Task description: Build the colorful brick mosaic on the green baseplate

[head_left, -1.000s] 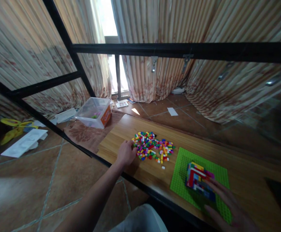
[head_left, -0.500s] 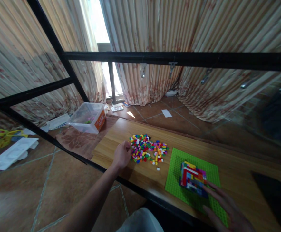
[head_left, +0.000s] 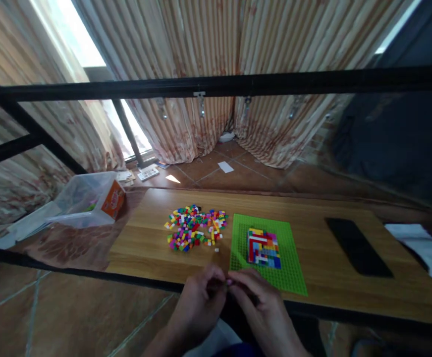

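The left hand (head_left: 197, 303) and right hand (head_left: 265, 308) meet fingertip to fingertip at the near edge of the tabletop (head_left: 323, 282). Both pinch a small pink piece (head_left: 230, 281), too tiny to make out further. Just beyond the right hand's fingers lies the green baseplate (head_left: 288, 271), its long axis running away from the person, with the multicoloured brick build (head_left: 263, 247) at its middle. The loose brick pile (head_left: 193, 229) sits farther off to the left, nearer the left hand.

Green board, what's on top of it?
A flat brick block, red, white, yellow, blue and pink, sits on the green board. The studs beneath that block are covered, so hidden.
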